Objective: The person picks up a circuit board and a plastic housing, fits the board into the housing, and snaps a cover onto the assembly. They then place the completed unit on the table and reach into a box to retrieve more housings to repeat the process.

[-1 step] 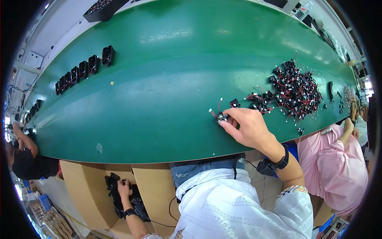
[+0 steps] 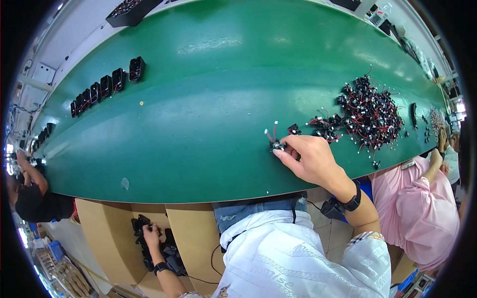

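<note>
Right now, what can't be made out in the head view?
All in the head view:
- Left hand: whether it grips or only touches the black parts in the box; dark on dark, too small.
- Wired part: its near side, covered by the right hand.
- Pile: lower pieces, buried under upper ones.
- Bin: far end, cut off by the top edge.

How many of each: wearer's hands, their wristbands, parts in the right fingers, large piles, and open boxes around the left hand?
Left hand, right hand: 2
Wristbands: 2
Right-hand wired part: 1
Large parts pile: 1
Open cardboard box: 1
Total: 7
</note>
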{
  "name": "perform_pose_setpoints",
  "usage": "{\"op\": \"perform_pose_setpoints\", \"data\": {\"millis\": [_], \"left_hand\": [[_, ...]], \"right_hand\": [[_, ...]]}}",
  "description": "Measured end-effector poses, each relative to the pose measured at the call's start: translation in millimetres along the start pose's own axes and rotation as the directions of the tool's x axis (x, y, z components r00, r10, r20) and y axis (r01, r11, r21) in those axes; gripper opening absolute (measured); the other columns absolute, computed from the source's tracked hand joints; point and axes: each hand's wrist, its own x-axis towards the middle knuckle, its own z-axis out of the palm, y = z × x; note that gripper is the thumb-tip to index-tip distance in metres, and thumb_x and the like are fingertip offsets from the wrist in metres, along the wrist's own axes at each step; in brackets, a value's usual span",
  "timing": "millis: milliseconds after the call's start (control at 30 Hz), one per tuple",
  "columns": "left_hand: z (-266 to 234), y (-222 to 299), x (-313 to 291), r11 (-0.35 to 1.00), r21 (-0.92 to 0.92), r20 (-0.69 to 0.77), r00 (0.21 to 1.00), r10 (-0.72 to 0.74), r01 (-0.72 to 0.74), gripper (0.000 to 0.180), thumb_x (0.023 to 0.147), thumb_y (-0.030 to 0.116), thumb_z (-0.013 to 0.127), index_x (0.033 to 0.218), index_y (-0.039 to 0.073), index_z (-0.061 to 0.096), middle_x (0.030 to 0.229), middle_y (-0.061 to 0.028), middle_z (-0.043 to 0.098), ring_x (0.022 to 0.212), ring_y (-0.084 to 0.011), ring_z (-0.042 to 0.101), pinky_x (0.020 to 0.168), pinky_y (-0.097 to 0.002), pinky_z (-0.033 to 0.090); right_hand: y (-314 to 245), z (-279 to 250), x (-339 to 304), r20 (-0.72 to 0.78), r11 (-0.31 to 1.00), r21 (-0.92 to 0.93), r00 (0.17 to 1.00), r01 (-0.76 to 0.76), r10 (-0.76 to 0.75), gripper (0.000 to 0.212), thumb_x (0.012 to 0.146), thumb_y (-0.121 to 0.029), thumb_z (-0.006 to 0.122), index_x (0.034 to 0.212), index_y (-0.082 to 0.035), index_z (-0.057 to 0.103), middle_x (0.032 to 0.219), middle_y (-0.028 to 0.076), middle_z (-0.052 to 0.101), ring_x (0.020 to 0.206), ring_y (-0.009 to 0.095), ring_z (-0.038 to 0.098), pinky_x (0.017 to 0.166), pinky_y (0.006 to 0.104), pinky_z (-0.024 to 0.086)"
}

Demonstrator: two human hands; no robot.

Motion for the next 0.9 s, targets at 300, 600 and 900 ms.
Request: {"op": "perform_pose_setpoints", "data": {"millis": [300, 600, 900], "left_hand": [[-117, 344, -98, 0.406, -0.906, -0.023, 0.971, 0.236, -0.120, 0.058, 0.094, 0.033, 0.063, 0.143, 0.008, 0.044, 0.101, -0.0081, 0.059, 0.083, -0.0173, 0.060, 0.052, -0.0199, 0.042], [-9, 498, -121, 0.375, -0.922, 0.322, 0.735, 0.596, 0.099, 0.073, 0.086, 0.010, 0.064, 0.150, 0.006, 0.031, 0.120, -0.0172, 0.058, 0.081, -0.0204, 0.066, 0.058, -0.0257, 0.051], [4, 481, -121, 0.255, -0.941, 0.338, 0.646, 0.684, 0.222, 0.092, 0.079, -0.001, 0.067, 0.157, 0.008, 0.019, 0.141, -0.0213, 0.046, 0.098, -0.0235, 0.066, 0.076, -0.0315, 0.058]], "right_hand": [[-10, -3, 19, 0.071, 0.969, 0.205, 0.990, -0.138, 0.126, 0.014, 0.090, -0.012, 0.063, 0.092, -0.001, 0.072, 0.061, 0.009, 0.061, 0.051, 0.020, 0.061, 0.053, 0.0323, 0.047], [-21, 3, 5, -0.081, 0.992, 0.112, 0.995, 0.064, -0.055, 0.026, 0.082, -0.005, 0.073, 0.107, -0.007, 0.072, 0.090, 0.006, 0.066, 0.071, 0.020, 0.063, 0.060, 0.0328, 0.051], [-39, 34, -10, 0.165, 0.955, 0.273, 0.984, -0.117, 0.074, 0.021, 0.081, -0.011, 0.080, 0.099, -0.004, 0.073, 0.089, 0.007, 0.064, 0.068, 0.017, 0.066, 0.059, 0.0302, 0.052]]}}
